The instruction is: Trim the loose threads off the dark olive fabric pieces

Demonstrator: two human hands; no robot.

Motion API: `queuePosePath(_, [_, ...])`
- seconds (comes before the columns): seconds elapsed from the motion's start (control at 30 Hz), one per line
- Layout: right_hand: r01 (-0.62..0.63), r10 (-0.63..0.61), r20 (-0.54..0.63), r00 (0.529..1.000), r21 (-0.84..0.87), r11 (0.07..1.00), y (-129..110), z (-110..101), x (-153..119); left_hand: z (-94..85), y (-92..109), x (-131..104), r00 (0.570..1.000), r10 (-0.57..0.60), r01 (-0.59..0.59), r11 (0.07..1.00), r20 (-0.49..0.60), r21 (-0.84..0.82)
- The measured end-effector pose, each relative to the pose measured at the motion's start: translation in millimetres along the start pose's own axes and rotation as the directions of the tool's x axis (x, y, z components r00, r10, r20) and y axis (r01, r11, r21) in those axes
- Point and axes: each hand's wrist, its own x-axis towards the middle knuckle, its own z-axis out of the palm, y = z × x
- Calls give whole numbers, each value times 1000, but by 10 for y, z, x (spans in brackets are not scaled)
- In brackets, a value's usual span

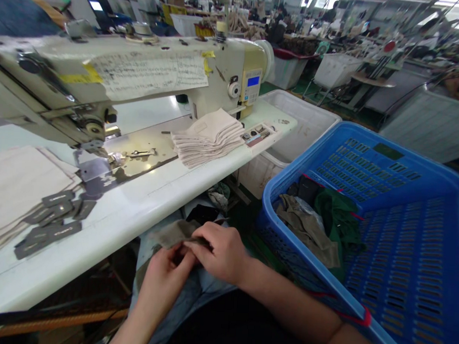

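My left hand (169, 270) and right hand (224, 254) meet above the lap (195, 291), forearms rising from the near edge; the fingers of both are pinched on a brownish cloth (174, 233), located on the near side of the worktop (149, 202). The pale worktop carries a sewing machine (202, 98), a cream cloth stack (211, 136) and, left, grey tabs (56, 233). Right: a blue basket (268, 203). Far: a cluttered workshop with pale bins (336, 70).
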Motion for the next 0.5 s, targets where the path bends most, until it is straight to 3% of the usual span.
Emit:
queuePosePath(0.07, [-11,15,-43,999,83,996,-36,9,-25,-50,34,2,988,-138,147,982,75,-120])
queuePosePath(0.13, [-134,177,-138,975,274,952,-75,28,-44,-74,79,-14,962,-240,269,916,130,-297])
queuePosePath(0.23, [-282,456,-159,875,598,750,-94,67,-33,-37,147,-43,933,-315,357,755,173,-550])
queuePosePath(0.3, [-355,568,-62,821,724,592,-54,78,9,13,163,-40,935,-313,345,709,163,-615])
queuePosePath(0.4, [-554,622,216,753,718,421,62,49,76,58,98,6,966,-253,233,789,44,-569])
queuePosePath(0.47, [-624,656,248,713,652,431,125,24,75,47,8,49,975,-215,164,859,-50,-486])
queuePosePath(0.5, [-605,675,172,717,634,481,138,16,53,31,-41,68,976,-201,146,888,-83,-436])
